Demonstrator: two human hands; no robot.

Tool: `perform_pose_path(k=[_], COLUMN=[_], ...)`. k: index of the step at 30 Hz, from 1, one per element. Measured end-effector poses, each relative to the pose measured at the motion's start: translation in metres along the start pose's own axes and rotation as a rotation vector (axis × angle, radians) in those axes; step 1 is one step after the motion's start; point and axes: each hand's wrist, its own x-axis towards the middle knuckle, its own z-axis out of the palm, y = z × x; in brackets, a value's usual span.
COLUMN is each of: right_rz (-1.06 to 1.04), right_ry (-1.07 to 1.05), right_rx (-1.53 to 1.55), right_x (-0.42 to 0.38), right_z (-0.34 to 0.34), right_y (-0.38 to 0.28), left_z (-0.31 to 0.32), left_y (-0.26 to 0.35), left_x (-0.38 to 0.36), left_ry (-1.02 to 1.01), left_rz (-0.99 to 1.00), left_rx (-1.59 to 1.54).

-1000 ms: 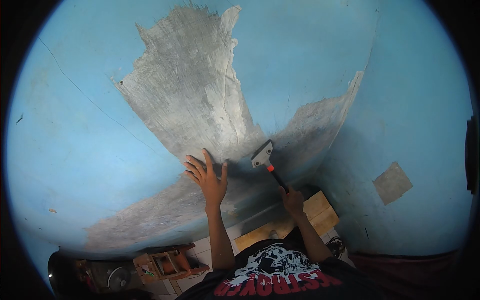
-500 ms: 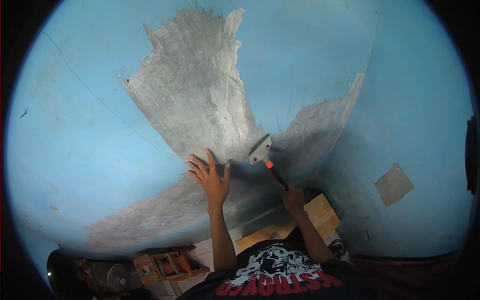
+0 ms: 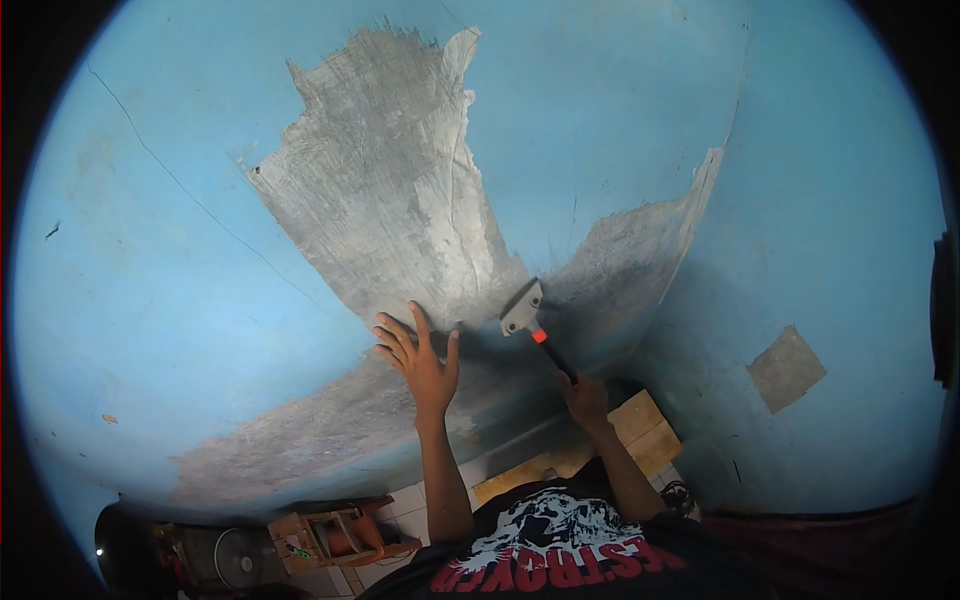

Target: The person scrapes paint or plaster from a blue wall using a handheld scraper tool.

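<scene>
My right hand (image 3: 586, 402) is wrapped round the black handle of a scraper (image 3: 523, 308), which has a grey head and an orange-red collar. The scraper's wide head is tilted against the wall, close to the edge where blue paint (image 3: 590, 110) meets bare grey plaster (image 3: 370, 160). My left hand (image 3: 425, 370) lies with spread fingers on the lower part of the bare plaster, holding nothing. A pale, loose-looking paint edge (image 3: 460, 55) runs down the right side of the bare patch.
On the right-hand wall is a square grey patch (image 3: 787, 369). Below, on the tiled floor, are a wooden stool (image 3: 340, 535), a fan (image 3: 238, 556) and a tan board (image 3: 640, 420). A thin crack (image 3: 190, 190) crosses the blue wall at the left.
The scraper head has shifted slightly downward with my right hand's grip unchanged. My left hand stays in nearly the same place; the view has moved a little.
</scene>
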Motion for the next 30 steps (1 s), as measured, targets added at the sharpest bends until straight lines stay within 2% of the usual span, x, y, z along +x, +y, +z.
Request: perform_pose_path(k=[3,6,12,18,24,27,30], right_rz=[0.008,-0.011,0.033,0.021,0.052,0.023,0.046], right_ry=[0.010,-0.008,-0.009,-0.068,-0.033,-0.046,-0.065], right_rx=[-0.021,-0.001,-0.028,-0.061,-0.088,-0.006,-0.031], right_x=[-0.006,0.014,-0.014,0.008,-0.010,0.002,0.001], right_z=[0.007,-0.016,0.008,-0.008,0.004,-0.009,-0.015], right_y=[0.007,-0.031,0.013,-0.007,0.017,-0.005,0.000], left_z=[-0.002,0.002,0.002,0.013,0.009,0.009,0.012], left_y=[0.003,0.005,0.000,0.003,0.000,0.002,0.007], left_x=[0.001,0.000,0.000,0.000,0.001,-0.002,0.000], left_ry=[0.014,0.032,0.009,0.062,0.045,0.018,0.061], left_rz=[0.005,0.002,-0.017,-0.024,-0.010,-0.035,-0.023], left_rx=[-0.017,-0.027,-0.004,-0.001,0.005,-0.007,0.013])
